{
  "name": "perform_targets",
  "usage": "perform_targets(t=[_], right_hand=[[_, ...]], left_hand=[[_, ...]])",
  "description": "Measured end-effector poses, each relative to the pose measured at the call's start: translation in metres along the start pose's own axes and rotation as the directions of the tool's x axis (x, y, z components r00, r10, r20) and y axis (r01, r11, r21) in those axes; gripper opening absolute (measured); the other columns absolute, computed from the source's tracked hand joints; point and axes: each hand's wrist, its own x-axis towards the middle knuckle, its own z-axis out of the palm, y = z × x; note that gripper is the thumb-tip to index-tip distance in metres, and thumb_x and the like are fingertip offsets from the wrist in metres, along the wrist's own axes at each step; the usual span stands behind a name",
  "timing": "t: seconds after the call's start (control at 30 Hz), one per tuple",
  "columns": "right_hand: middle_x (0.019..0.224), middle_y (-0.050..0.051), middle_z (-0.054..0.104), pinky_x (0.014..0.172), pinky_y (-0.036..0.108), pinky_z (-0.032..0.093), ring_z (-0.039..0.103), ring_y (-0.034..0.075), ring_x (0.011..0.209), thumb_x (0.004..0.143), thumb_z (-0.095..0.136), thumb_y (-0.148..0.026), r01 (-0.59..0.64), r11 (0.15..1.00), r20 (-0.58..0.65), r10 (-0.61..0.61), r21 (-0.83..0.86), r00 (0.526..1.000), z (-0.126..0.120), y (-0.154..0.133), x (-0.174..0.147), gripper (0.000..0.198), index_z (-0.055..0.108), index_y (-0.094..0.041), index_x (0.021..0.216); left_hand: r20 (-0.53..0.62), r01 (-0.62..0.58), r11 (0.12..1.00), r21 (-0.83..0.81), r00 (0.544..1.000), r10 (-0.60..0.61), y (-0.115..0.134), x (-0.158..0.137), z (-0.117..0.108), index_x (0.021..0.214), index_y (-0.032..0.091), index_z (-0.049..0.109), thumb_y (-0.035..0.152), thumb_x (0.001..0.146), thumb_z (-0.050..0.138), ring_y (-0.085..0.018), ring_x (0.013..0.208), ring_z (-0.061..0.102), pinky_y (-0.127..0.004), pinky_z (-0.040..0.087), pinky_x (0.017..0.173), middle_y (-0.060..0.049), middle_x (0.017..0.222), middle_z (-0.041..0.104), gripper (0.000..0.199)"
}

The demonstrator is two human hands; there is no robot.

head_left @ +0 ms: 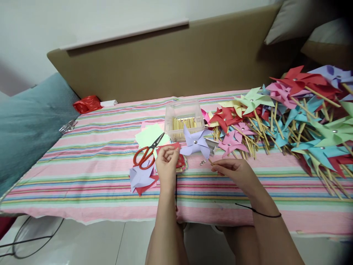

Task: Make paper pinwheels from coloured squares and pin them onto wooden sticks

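Observation:
A lilac paper pinwheel (195, 142) with a silver pin at its centre is held up by its stick. My right hand (234, 170) pinches the lower end of that stick between thumb and fingers. Close to the pinwheel's left blade is my left hand (167, 160), its fingers loosely curled and apart with nothing visible in them; whether it touches the blade I cannot tell. Under and behind it lie red paper pieces (179, 162). Red-handled scissors (147, 152) rest on pale green paper (150, 135). Small silver pins (202, 162) lie below the pinwheel.
A clear plastic box (183, 106) holds several short wooden sticks (183, 123). Finished pinwheels (252, 101) pile up on the right. Cut lilac paper (141, 176) lies at the left. A red plastic bag (87, 104) sits farther back on the striped cloth (91, 162).

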Motion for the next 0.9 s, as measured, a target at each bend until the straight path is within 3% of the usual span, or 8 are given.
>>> perform_targets(t=[0.13,0.33,0.6,0.9], right_hand=[[0.073,0.009,0.075,0.059,0.029,0.057,0.069,0.02,0.065,0.065,0.077,-0.05,-0.001,1.0,-0.021,0.001,-0.014,1.0,-0.0008,0.0005,0.0003,0.033,0.078,-0.018,0.076],[0.073,0.008,0.075,0.058,0.028,0.057,0.068,0.019,0.066,0.063,0.079,-0.047,-0.051,0.998,-0.091,0.054,0.042,0.994,-0.002,0.0018,-0.0002,0.031,0.077,-0.018,0.075],[0.071,0.009,0.075,0.057,0.03,0.057,0.067,0.019,0.061,0.061,0.08,-0.049,-0.044,0.998,-0.11,0.049,0.045,0.993,-0.0022,0.0001,-0.0007,0.035,0.077,-0.017,0.076],[0.073,0.009,0.075,0.057,0.029,0.057,0.067,0.019,0.063,0.064,0.079,-0.049,-0.023,0.999,-0.081,0.027,0.041,0.996,0.0002,-0.0027,-0.0006,0.033,0.078,-0.018,0.075]], left_hand=[[0.053,0.082,0.996,-0.029,0.995,-0.08,-0.0015,-0.0011,-0.0013,0.087,0.016,0.058,0.031,0.069,0.075,-0.011,0.053,0.062,-0.022,0.053,0.052,0.002,0.062,0.066,0.029],[0.151,0.143,0.989,-0.042,0.979,-0.135,0.0009,-0.0046,0.0001,0.089,0.017,0.059,0.033,0.064,0.08,-0.015,0.061,0.068,-0.024,0.054,0.053,-0.003,0.071,0.071,0.037],[0.314,0.027,0.998,0.06,0.948,-0.045,0.0021,-0.0074,0.0035,0.08,0.015,0.071,0.025,0.071,0.071,-0.015,0.066,0.066,-0.023,0.055,0.057,-0.005,0.071,0.069,0.014],[0.299,-0.12,0.983,0.137,0.951,0.074,-0.0023,-0.0073,0.0036,0.077,0.017,0.072,0.024,0.069,0.074,-0.012,0.057,0.062,-0.022,0.052,0.051,-0.003,0.074,0.068,0.011]])
